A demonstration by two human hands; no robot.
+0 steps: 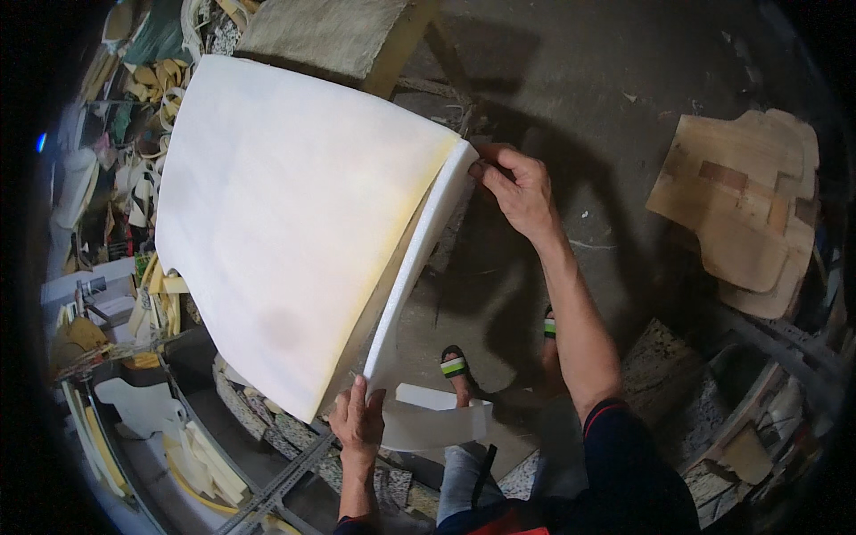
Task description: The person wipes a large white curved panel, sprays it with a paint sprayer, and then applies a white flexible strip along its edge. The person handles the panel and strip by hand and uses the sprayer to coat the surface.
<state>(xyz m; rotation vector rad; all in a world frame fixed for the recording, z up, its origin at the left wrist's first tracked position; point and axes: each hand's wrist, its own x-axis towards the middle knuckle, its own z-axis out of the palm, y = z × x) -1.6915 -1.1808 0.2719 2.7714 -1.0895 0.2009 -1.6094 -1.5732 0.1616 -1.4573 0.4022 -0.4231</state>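
Note:
A large white foam slab (276, 214) with a yellowed right edge fills the left-middle of the head view. Along that edge runs a narrow white foam strip (412, 259), with a thin gap between the two for much of its length. My right hand (522, 192) pinches the strip's far end between thumb and fingers at the slab's far right corner. Near the slab's closest corner, my left hand (358, 421) grips the strip's lower part. A curved white piece (437, 426) hangs beside my left hand; whether it belongs to the strip I cannot tell.
Beyond the slab stands a grey-topped block (321, 36). Foam scraps (156, 80) heap up at the far left; a metal-framed bin (214, 379) holds offcuts nearer. Brown flat templates (740, 196) lie at the right, and speckled foam blocks (660, 370) sit at the lower right.

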